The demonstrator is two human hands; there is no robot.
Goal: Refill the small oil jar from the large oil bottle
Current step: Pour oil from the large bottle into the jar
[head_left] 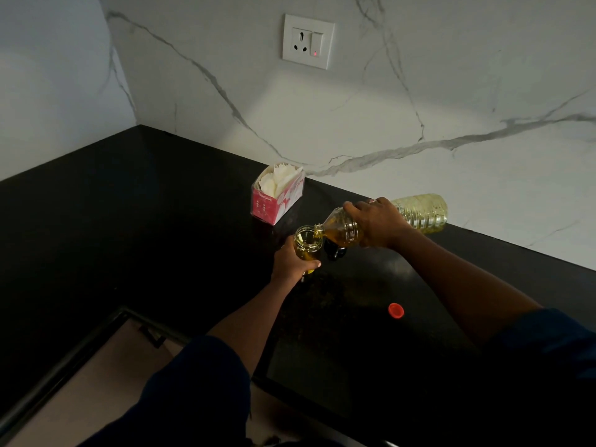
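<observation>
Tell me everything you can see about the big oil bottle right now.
The large clear ribbed plastic oil bottle is uncapped and tipped nearly horizontal, base toward the marble wall, neck down-left. Its mouth sits at the rim of the small open glass jar, which holds yellow oil. The right hand grips its middle; the left hand holds the jar. Yellow oil fills the neck end. A small red cap lies on the black countertop.

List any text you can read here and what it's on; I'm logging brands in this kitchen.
Pink tissue box: white lettering that looks like "...GAMI", first letters blurred; the small marks below are too small to read.
Large oil bottle: no label visible.
Small oil jar: none.
Red cap: none.
Wall socket: none.
</observation>
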